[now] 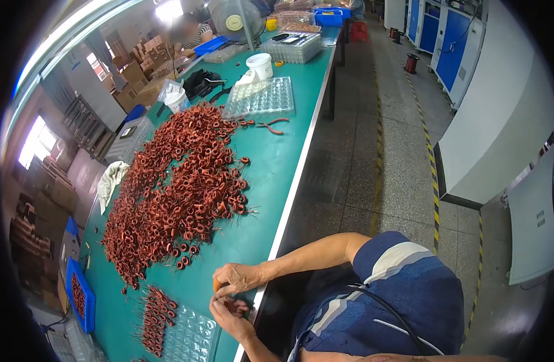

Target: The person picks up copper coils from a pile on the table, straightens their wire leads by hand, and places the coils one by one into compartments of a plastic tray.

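Note:
My right hand (241, 278) is closed round a small orange piece (217, 285), perhaps a tool's handle; most of it is hidden. Just below it, my left hand (232, 317) is curled with its fingertips pinched close to the right hand's fingers. What the left fingers hold is too small and covered to make out. Both hands are over the near edge of the green table (253, 232). Close by, a clear plastic tray (195, 332) holds rows of red wire-wound ring coils (157, 320). Beyond the hands spreads a large heap of loose red ring coils (168, 199).
Red-handled pliers (276, 125) lie beside the heap. Farther along are another clear tray (262, 96), a white tub (260, 65), a fan (235, 23) and stacked trays (292, 48). A blue bin (81, 295) holds coils. Another person (198, 36) sits at the far side.

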Available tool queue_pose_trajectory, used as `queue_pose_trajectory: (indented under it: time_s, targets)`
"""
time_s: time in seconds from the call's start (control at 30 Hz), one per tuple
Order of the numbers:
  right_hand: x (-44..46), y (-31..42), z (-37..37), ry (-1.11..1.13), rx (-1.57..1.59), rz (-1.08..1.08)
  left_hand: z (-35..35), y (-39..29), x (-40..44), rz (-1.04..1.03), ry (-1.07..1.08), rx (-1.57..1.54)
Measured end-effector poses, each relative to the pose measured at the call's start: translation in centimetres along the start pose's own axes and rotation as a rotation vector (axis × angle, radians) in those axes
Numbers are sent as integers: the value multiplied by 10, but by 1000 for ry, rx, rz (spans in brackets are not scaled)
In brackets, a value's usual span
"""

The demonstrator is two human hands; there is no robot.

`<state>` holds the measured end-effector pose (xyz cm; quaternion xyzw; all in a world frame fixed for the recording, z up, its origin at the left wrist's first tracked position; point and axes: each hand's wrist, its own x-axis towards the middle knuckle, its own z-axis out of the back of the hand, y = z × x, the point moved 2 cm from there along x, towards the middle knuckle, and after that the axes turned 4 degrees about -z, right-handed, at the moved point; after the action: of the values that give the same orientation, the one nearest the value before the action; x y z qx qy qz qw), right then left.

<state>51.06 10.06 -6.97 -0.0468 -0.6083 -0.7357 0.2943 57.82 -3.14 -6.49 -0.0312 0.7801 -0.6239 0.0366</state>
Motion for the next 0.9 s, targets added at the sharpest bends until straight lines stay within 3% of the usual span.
queue_pose_trajectory:
  time_s: [0.13,0.43,0.53,0.63,0.67,0.77,0.8,0.9]
  targets:
    - [-5,10,7,14,92,-212,-1,5,-1,-178,54,185]
    - [-18,0,15,-8,342,-300,-4,-9,-1,-308,270,320]
    - [-21,9,22,-87,208,-193,-4,-12,1,-286,236,438]
    - [-21,38,20,-242,-650,374,-9,-15,7,-320,86,501]
    - [-20,44,8,-297,-645,500,-10,-15,10,-347,29,514]
    - [-19,64,9,-301,-591,478,-2,-11,20,-348,56,292]
    - [-17,61,17,-221,-539,339,1,-16,20,-298,142,173]
    - [-8,43,24,-246,65,-15,1,-30,14,-295,176,136]
